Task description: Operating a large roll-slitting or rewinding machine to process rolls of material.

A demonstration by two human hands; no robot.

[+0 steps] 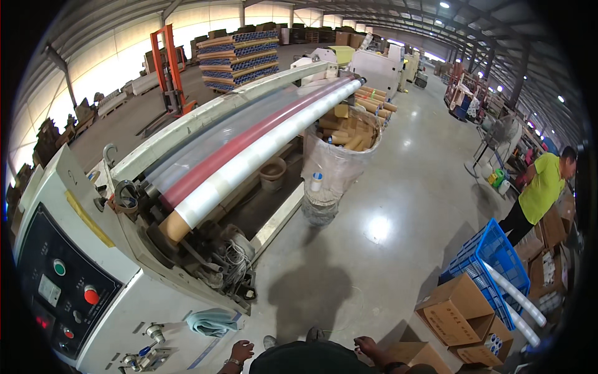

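Left hand [243, 351] hangs empty, fingers loosely curled, blue-green cloth [212, 322] on the machine [163, 299] ahead-left of it | right hand [366, 346], empty too, hangs half-curled, cardboard box [414, 354] to its right | and there's the long white roll [268, 154], stretching away ahead; blue crate [462, 264] ahead-right!

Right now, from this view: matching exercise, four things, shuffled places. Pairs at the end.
Things:
1. Teal cloth
2. Blue plastic crate
3. Orange lift stacker
4. Green push button

Places:
A. Just left of the stacked tubes
B. On the black control panel
C. Bunched on the white machine, near the left hand
D. Beside the open cardboard boxes, right side

Pairs: 1-C, 2-D, 3-A, 4-B
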